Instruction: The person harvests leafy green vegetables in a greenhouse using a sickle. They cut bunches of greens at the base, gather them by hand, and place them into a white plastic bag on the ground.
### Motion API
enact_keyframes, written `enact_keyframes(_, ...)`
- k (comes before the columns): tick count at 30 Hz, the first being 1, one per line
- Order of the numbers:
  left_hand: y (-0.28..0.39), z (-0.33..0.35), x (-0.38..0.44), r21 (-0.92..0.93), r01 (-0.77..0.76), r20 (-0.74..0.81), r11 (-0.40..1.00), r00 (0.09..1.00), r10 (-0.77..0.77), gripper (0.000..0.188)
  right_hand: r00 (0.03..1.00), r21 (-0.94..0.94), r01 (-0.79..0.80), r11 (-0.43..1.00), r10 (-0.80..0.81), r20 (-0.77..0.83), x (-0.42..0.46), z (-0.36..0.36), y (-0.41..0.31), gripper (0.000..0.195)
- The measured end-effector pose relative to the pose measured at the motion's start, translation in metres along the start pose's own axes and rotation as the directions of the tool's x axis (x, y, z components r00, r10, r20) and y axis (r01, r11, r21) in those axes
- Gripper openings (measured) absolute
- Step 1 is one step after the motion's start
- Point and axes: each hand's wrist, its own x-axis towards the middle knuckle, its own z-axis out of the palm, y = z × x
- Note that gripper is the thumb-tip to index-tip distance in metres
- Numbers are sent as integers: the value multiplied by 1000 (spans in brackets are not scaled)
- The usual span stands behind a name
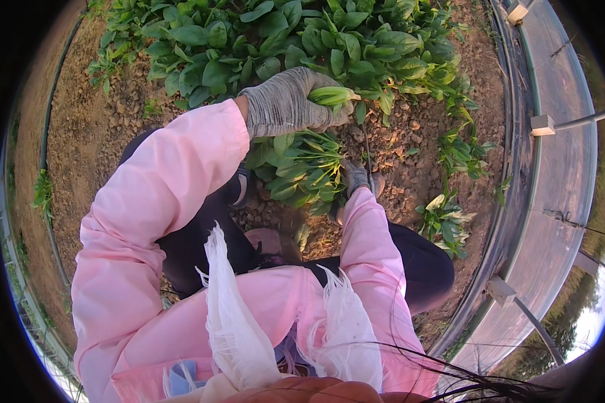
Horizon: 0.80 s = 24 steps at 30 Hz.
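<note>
My left hand (293, 103), in a grey knitted glove, is closed around a small bunch of spinach (330, 95). Its pale cut stem ends point right and its leaves are mostly hidden by the hand. Lower down, my right hand (357, 177), also gloved, is beside the stem ends of a heap of picked spinach (302, 171) lying on the soil. A thin, dark, long tool (367, 148) extends up from the right hand, which seems closed on it; its exact kind is unclear. Growing spinach (282, 40) stands just beyond my left hand.
Cloddy brown soil (393, 136) surrounds the plants. Smaller leafy plants (446, 224) grow at right, near a low plastic-sheet wall (549, 191) with pale blocks and metal poles. A dark hose (55, 95) runs along the left. My shoes and bent knees are close to the heap.
</note>
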Motion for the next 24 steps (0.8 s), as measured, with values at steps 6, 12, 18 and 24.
enact_keyframes(6, 5, -3, 9, -43, 4, 30, 999, 1000, -3, 33, 995, 49, -7, 999, 12, -100, -11, 26, -45, 78)
enact_keyframes(12, -4, -9, 15, -44, -21, 58, 999, 998, 23, 36, 1000, -213, -9, 977, 8, -6, -12, 12, -45, 67)
enact_keyframes(18, -1, -9, 8, 67, -22, 41, 998, 999, 19, 38, 999, -369, 39, 928, -34, 19, -42, 16, -73, 47)
enact_keyframes(24, 3, -10, -4, 195, -124, 17, 973, 992, 123, 34, 989, -318, 59, 946, -98, -107, -78, 39, -88, 46)
